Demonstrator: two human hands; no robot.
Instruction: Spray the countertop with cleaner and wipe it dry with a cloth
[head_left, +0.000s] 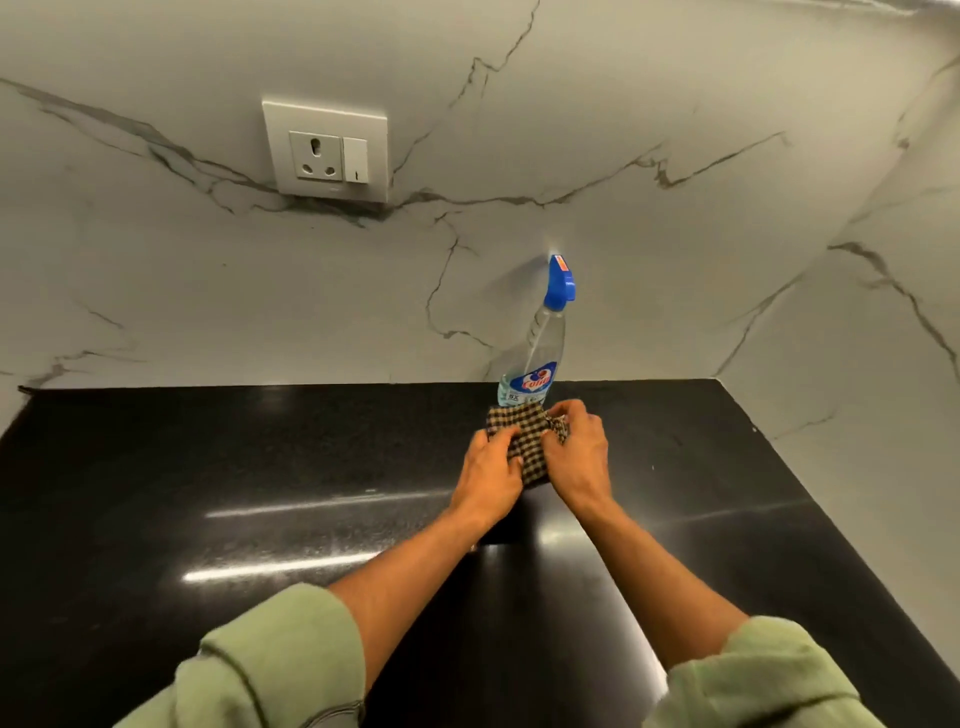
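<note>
Black polished stone made up the worktop (208, 467), its surface throwing back streaks of light. Near the back edge, towards the right, both hands worked on a small checked cloth (524, 441). The left hand (491, 465) pinched the cloth's near-left side with curled fingers, and the right hand (576, 449) gripped its right side, so the fabric was bunched between them, resting on or just above the stone; which of the two could not be told. Just behind the cloth stood the spray bottle (537, 358), upright, clear-bodied with a blue trigger head, close to the veined marble wall (675, 234).

The cloth looked light, soft and limp; it would probably fold and slump wherever it was not supported, so gathering it into a pad under a flat palm seemed the surest way to wipe with it. The bottle appeared to be thin plastic holding pale liquid, likely fairly light and apt to tip. Its narrow neck under the trigger looked the natural place to take hold. No wet patches could be made out on the stone, so whether spraying was done could not be judged.
</note>
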